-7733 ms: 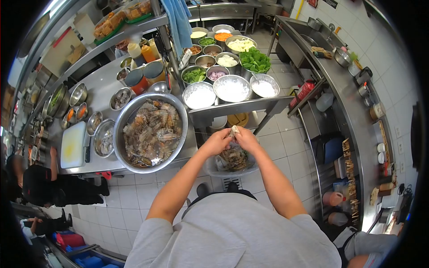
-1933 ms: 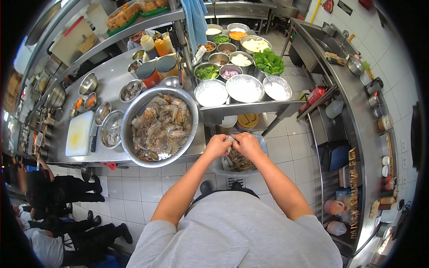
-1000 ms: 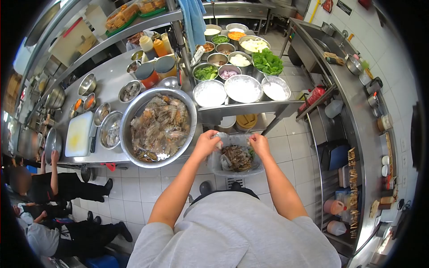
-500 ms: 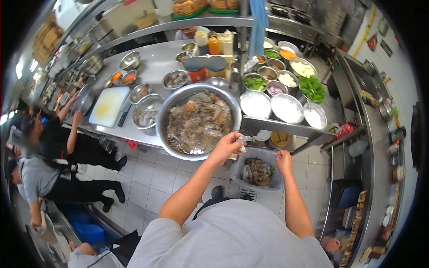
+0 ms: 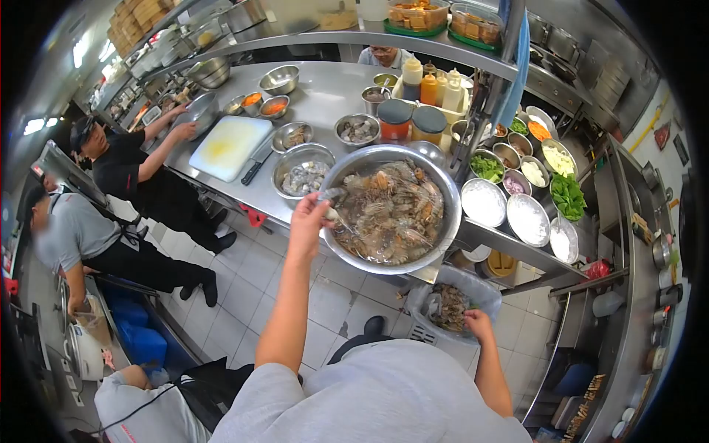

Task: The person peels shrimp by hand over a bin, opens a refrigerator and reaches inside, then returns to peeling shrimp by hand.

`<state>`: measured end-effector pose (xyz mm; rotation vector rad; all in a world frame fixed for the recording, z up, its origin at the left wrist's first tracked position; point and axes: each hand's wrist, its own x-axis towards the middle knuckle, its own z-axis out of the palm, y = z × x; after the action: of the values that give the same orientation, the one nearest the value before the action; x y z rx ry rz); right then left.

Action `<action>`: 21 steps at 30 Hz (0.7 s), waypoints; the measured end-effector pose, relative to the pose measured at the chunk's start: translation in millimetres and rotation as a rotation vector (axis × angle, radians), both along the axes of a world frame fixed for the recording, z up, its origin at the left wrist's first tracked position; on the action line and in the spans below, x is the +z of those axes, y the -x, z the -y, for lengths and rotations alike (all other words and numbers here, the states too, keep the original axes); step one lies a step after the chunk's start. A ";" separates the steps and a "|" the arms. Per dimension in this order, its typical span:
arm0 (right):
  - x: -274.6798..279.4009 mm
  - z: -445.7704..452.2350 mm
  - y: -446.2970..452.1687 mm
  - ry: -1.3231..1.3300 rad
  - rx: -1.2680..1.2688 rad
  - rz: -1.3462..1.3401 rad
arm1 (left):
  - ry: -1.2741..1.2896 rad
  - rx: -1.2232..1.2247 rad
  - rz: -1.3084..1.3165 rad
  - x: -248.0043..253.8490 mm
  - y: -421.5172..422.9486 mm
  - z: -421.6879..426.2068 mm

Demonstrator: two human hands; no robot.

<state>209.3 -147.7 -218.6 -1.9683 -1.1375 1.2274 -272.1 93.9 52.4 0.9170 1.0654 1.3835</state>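
Note:
My left hand (image 5: 309, 220) grips a peeled shrimp (image 5: 332, 195) at the left rim of a large metal basin (image 5: 455, 203). Inside the basin lies a heap of whole raw shrimp (image 5: 391, 210) in liquid. Just beyond my hand stands a metal bowl of peeled shrimp (image 5: 304, 177). My right hand (image 5: 478, 325), lower down, is over the near right edge of a lined waste bin (image 5: 423, 303) containing shrimp shells and heads (image 5: 447, 304). Its fingers are curled together; anything between them is too small to make out.
A white cutting board (image 5: 229, 144) and a knife (image 5: 257, 164) lie left of the bowls. Sauce bottles (image 5: 429, 88) stand behind the basin. Bowls of white powder (image 5: 484, 202) line the right counter. Two co-workers (image 5: 140, 173) stand at left; another person (image 5: 151, 404) is at lower left.
My left hand has moved left with the shrimp, from above the bin to the basin's left rim near the peeled shrimp. My right hand has lowered at the bin. The view has turned left.

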 end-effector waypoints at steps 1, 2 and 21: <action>-2.2 4.9 0.5 0.042 -0.044 -0.023 | -0.001 0.004 0.000 0.6 12.7 -10.8; -4.8 6.8 0.1 0.084 -0.089 -0.046 | -0.011 0.042 -0.008 1.7 24.0 -24.0; 174.1 -125.2 128.3 -0.586 -0.272 -0.109 | -0.589 -0.019 -1.229 -50.2 -21.7 -20.9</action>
<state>81.1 -22.5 -44.5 -1.5267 -0.9909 0.7390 -250.4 114.9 2.2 2.3661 1.5050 1.0572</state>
